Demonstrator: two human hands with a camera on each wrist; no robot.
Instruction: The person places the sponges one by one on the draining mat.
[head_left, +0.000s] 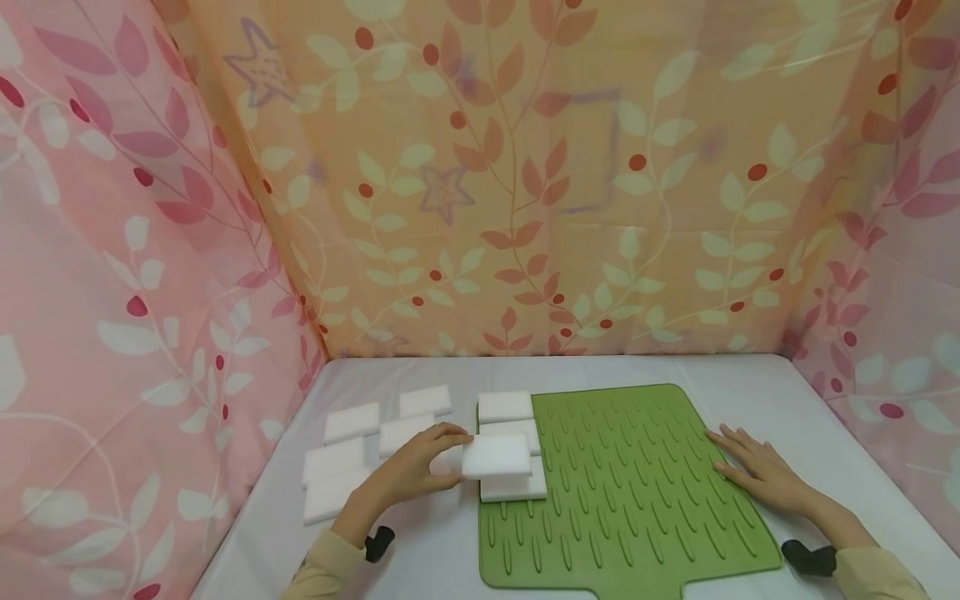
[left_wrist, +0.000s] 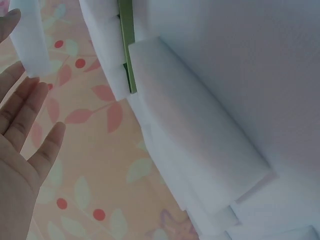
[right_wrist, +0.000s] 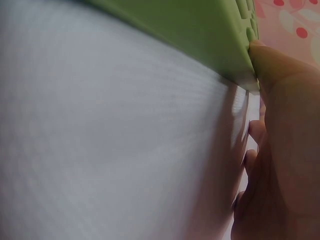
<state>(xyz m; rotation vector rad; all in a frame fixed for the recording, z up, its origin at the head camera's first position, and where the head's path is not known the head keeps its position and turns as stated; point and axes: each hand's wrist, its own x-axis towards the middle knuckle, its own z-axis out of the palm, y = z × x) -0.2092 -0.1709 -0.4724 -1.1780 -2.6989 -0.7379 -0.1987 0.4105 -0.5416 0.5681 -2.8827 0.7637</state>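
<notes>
My left hand [head_left: 416,465] pinches a white sponge block [head_left: 497,455] by its left end, thumb below and fingers above. The block is held over the left edge of a green ridged mat [head_left: 622,492]. Beneath and behind it, three white sponge blocks [head_left: 506,407] lie in a column along that edge, the nearer two partly covered. In the left wrist view the held block [left_wrist: 31,42] shows edge-on at the fingertips. My right hand [head_left: 765,475] rests at the mat's right edge, fingers spread. Its thumb [right_wrist: 280,62] touches the mat's side in the right wrist view.
Several loose white sponge blocks [head_left: 352,422] lie on the white tabletop [head_left: 420,550] left of the mat, some close together. Floral curtains [head_left: 525,183] enclose the table at the back and both sides. Dark bands [head_left: 380,543] sit at both wrists.
</notes>
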